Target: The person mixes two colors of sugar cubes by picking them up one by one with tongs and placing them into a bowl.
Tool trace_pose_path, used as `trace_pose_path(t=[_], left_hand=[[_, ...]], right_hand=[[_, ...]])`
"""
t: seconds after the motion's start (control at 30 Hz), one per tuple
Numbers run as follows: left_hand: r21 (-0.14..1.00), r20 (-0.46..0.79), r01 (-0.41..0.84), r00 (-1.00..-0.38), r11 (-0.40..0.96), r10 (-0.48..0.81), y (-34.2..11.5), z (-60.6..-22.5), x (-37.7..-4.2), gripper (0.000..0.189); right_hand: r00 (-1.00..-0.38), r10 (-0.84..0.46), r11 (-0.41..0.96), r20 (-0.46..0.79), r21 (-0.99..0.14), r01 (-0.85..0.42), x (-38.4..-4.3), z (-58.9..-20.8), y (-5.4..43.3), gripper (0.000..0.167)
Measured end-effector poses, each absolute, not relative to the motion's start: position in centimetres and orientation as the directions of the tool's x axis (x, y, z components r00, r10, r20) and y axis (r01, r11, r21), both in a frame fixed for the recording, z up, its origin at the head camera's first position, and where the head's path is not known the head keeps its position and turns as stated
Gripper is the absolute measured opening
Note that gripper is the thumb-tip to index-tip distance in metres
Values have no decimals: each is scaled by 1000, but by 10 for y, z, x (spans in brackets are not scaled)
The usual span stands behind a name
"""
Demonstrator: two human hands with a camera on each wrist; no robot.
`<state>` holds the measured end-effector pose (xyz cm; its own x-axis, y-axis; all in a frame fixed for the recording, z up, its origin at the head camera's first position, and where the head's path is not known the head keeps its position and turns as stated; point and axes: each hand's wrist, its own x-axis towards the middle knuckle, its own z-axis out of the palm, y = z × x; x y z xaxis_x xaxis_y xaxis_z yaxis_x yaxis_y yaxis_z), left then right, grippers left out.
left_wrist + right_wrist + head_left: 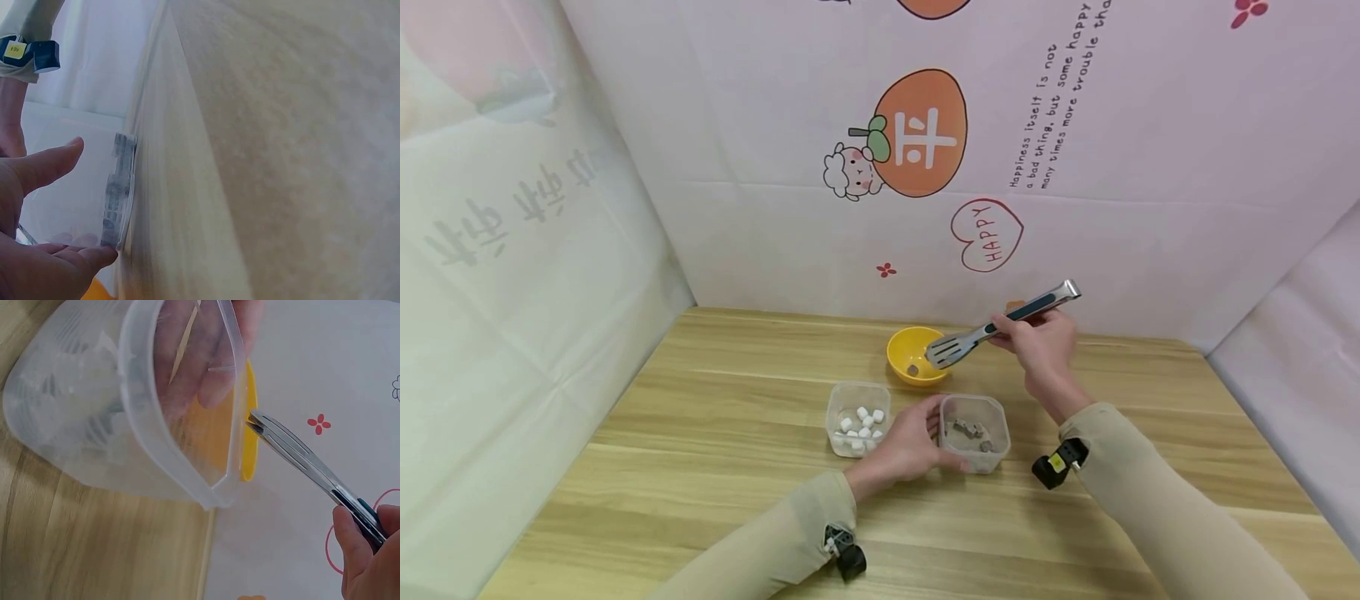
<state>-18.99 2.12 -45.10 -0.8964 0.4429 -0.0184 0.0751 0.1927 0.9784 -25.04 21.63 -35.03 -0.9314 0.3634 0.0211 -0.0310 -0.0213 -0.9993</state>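
Note:
My right hand (pixel 1041 354) grips a pair of metal tongs (pixel 981 335) with dark handle inlays. The slotted tips of the tongs hang over the yellow bowl (pixel 904 373), closed on a small dark piece (pixel 254 419). One small grey lump (pixel 913 370) lies inside the bowl. With thumb in front and fingers behind, my left hand (pixel 910 442) holds the side of a clear plastic container (pixel 1000 425). Several small grey pieces (pixel 967 429) lie on that container's floor. In the left wrist view, those grey pieces (pixel 114 203) show through the clear wall.
Left of my left hand stands a second clear container (pixel 835 408) with several small white cubes in it. All stand on a wood-grain table (pixel 737 433). A printed white cloth (pixel 775 242) hangs behind the table's back edge, and more cloth hangs at both sides.

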Motion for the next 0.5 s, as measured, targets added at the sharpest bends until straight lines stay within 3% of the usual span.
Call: trace_pose_path(t=[0.27,0.5], left_hand=[[975,-12,89,-896,206,443,20,-452,-190,95],[972,-30,76,-899,223,438,20,-452,-191,96]], right_hand=[[-924,383,-43,13,-999,-32,-257,-358,206,28],[-928,370,26,33,-999,-25,-260,-362,199,27]])
